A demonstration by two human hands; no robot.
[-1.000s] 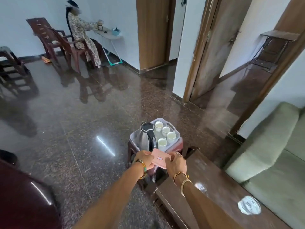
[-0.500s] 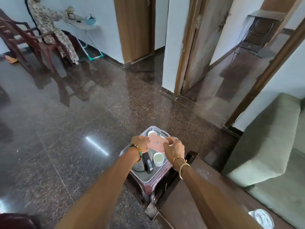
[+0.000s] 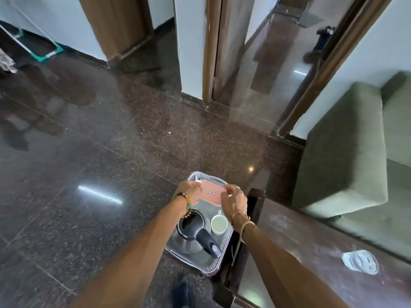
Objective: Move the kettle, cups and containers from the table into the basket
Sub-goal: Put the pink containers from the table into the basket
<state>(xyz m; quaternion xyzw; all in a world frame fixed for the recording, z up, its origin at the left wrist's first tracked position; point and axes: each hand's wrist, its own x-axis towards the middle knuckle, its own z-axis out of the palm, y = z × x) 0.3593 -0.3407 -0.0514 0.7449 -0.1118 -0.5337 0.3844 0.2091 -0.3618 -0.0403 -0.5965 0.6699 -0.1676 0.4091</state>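
I'm looking into a home's living room: a green sofa (image 3: 342, 152) against white walls (image 3: 378, 47), wooden door frames (image 3: 209, 50) leading off, a polished dark stone floor (image 3: 111, 141), and a low wooden worktop (image 3: 311, 252) beside the sofa.

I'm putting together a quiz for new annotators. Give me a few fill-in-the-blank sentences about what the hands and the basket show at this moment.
1. The left hand and the right hand together hold a ____ container over the basket.
2. The kettle stands in the basket; its lid and handle are ____.
3. The white cup stands to the ____ of the kettle.

Missing words: pink; black; right.
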